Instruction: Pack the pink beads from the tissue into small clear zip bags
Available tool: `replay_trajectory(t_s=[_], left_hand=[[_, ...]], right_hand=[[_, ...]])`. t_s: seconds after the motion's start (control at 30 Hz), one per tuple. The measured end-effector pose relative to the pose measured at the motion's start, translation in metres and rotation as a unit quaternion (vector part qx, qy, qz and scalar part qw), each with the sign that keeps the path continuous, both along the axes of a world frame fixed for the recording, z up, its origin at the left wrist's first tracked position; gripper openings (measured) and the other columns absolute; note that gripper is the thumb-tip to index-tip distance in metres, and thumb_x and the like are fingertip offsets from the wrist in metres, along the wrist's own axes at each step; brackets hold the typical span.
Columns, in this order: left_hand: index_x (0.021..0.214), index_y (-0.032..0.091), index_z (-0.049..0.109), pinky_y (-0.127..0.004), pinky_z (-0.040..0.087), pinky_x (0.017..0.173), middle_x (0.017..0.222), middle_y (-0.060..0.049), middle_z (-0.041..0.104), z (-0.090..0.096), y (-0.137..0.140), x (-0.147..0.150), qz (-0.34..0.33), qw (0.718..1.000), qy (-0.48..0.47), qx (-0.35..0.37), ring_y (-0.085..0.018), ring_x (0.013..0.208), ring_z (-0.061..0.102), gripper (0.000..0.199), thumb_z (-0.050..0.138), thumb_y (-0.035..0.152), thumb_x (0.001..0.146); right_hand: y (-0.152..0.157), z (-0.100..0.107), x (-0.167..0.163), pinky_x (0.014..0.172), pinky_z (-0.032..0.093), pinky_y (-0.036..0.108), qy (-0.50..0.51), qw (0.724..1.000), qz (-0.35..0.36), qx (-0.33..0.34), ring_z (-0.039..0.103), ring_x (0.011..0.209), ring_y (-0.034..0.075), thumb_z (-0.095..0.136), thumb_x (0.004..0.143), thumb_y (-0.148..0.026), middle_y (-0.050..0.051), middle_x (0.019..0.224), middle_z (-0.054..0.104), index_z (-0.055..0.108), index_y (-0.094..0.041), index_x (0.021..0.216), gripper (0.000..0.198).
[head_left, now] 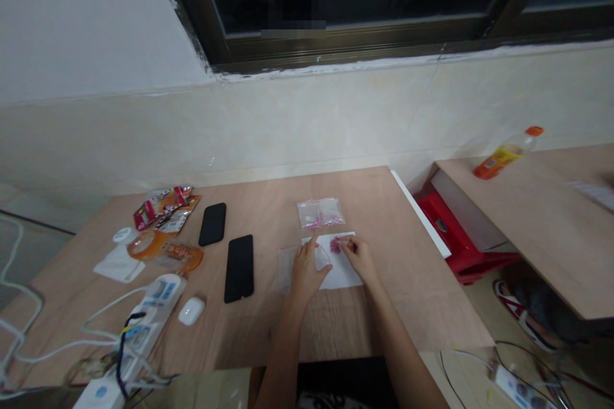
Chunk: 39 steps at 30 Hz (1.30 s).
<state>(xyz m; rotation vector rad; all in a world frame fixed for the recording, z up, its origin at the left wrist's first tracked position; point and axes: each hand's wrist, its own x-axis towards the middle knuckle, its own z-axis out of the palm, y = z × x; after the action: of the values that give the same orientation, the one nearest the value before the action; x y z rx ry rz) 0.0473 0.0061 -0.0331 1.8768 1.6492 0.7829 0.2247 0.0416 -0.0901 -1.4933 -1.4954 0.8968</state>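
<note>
Right hand (pixel 359 259) curls its fingers toward a pinch at the edge of the pink beads (pixel 335 245); whether one is gripped, I cannot tell. The beads sit in a roundish heap with no clear long axis, just left of these fingertips, on white paper (pixel 343 275). Left hand (pixel 307 268) is farther from the heap, over the paper's left side, its thumb spread from the fingers. A thin pink line (pixel 325 254) shows in that gap; what it is stays unclear. Beyond the paper, clear bagging (pixel 320 212), one bag or two side by side, has pink beads along its near edge. Another bag (pixel 285 262) lies flat beside the left hand; I make out no beads inside.
</note>
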Motion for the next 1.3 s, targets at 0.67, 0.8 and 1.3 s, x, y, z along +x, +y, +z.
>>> replay_trajectory(t_s=[0.67, 0.8, 1.3], left_hand=[[0.136, 0.025, 0.039, -0.045, 0.039, 0.101, 0.116, -0.007, 0.059, 0.001, 0.0, 0.002, 0.017, 1.0, 0.011, -0.024, -0.026, 0.113, 0.053, 0.082, 0.077, 0.017, 0.064], [0.137, 0.025, 0.037, -0.046, 0.039, 0.101, 0.12, -0.008, 0.058, -0.001, 0.0, 0.005, 0.012, 0.999, 0.019, -0.031, -0.027, 0.115, 0.053, 0.083, 0.077, 0.018, 0.065], [0.139, 0.026, 0.036, -0.047, 0.04, 0.1, 0.123, -0.009, 0.057, -0.01, 0.001, 0.01, -0.004, 1.0, -0.011, -0.025, -0.027, 0.117, 0.053, 0.083, 0.076, 0.018, 0.066]], right_hand=[[0.018, 0.002, 0.005, 0.059, 0.035, 0.025, -0.193, 0.981, 0.033, 0.008, 0.056, 0.057, 0.015, 0.054, 0.085, -0.034, 0.0, 0.059, 0.062, 0.073, -0.021, 0.092, 0.024], [0.015, 0.004, 0.005, 0.056, 0.034, 0.024, -0.135, 0.991, 0.014, 0.009, 0.053, 0.053, 0.015, 0.053, 0.084, -0.037, -0.001, 0.056, 0.058, 0.072, -0.019, 0.087, 0.026], [-0.012, 0.017, -0.017, 0.051, 0.032, 0.022, 0.046, 0.99, 0.124, -0.042, 0.046, 0.054, 0.012, 0.056, 0.084, -0.041, -0.003, 0.058, 0.054, 0.066, -0.017, 0.083, 0.026]])
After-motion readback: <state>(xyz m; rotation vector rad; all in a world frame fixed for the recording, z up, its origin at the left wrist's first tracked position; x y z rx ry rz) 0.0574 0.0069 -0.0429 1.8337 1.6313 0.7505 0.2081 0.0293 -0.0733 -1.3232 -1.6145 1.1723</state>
